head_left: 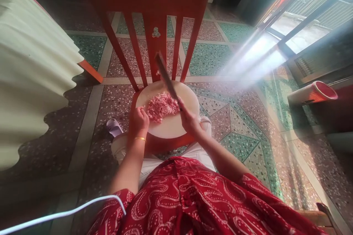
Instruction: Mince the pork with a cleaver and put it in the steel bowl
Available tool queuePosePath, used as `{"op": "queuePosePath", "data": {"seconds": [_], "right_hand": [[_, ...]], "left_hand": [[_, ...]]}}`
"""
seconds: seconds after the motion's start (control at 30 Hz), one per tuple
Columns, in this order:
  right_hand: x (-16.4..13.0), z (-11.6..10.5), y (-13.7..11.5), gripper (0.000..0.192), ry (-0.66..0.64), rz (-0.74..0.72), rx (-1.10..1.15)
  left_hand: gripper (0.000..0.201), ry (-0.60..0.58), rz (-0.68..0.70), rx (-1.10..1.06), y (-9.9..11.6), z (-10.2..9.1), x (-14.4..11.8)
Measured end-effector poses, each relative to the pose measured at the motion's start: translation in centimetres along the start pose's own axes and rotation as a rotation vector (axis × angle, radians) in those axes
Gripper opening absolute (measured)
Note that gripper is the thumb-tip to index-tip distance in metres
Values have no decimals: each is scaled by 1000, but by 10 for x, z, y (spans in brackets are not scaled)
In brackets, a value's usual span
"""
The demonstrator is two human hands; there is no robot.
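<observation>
A round pale cutting board (pixel 168 129) lies on the seat of a red wooden chair. Heaped at its middle is pink minced meat (pixel 162 107). My right hand (pixel 190 120), at the board's right side, is closed round the handle of a cleaver (pixel 167 79). The blade is raised above the meat, seen nearly edge-on and slightly blurred, its tip pointing away from me. At the board's left rim, my left hand (pixel 140 120) has its fingers curled and grips the edge; the fingers' undersides are hidden.
The red chair's slatted back (pixel 154 3) rises just beyond the board. A pale cloth (pixel 35 73) hangs at left, near a purple slipper (pixel 114 127) on the floor. To the right stands a bin (pixel 313 93). A white cable (pixel 68 211) crosses at lower left.
</observation>
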State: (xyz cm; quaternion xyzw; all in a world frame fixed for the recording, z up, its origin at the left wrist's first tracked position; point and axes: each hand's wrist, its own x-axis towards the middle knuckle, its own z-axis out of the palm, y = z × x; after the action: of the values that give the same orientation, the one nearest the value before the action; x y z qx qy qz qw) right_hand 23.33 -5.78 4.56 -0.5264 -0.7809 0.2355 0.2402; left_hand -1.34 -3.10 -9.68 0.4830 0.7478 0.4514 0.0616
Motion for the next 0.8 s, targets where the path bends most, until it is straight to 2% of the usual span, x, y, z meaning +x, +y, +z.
{"op": "queuePosePath", "data": {"seconds": [0.07,0.13,0.17,0.27,0.33,0.37,0.43,0.5,0.57,0.63,0.7,0.77,0.8], "right_hand": [[-2,11,9,52,-203,127,-58],[-4,5,8,50,-287,180,-73],[-4,-3,4,49,-256,155,-57],[-2,-26,-13,50,-29,-20,21],[-1,-24,-15,51,101,-90,46],[-1,-17,-12,52,113,-91,43],[-4,4,1,52,0,-13,3],[-6,18,12,50,-209,116,-48],[-7,15,13,48,-299,176,-50],[-7,-2,3,47,-205,106,10],[-5,-18,-12,49,-35,-27,83],[-5,-20,-19,51,93,-112,119],[-6,-15,-18,51,102,-115,115]], "left_hand": [[23,-1,-7,5,0,0,0],[23,-10,-4,4,0,1,0],[24,-8,-1,5,-1,1,0],[24,6,1,4,-3,2,0],[24,14,1,-4,-3,3,0],[24,11,1,-7,-3,3,0],[24,6,0,-7,-1,2,0],[24,1,-7,-4,0,0,0],[23,-16,1,-4,1,-1,0],[22,-15,4,-4,1,-2,0],[22,2,-3,-4,0,0,1],[22,17,-26,-7,0,1,1],[22,10,-33,-9,0,2,1]]}}
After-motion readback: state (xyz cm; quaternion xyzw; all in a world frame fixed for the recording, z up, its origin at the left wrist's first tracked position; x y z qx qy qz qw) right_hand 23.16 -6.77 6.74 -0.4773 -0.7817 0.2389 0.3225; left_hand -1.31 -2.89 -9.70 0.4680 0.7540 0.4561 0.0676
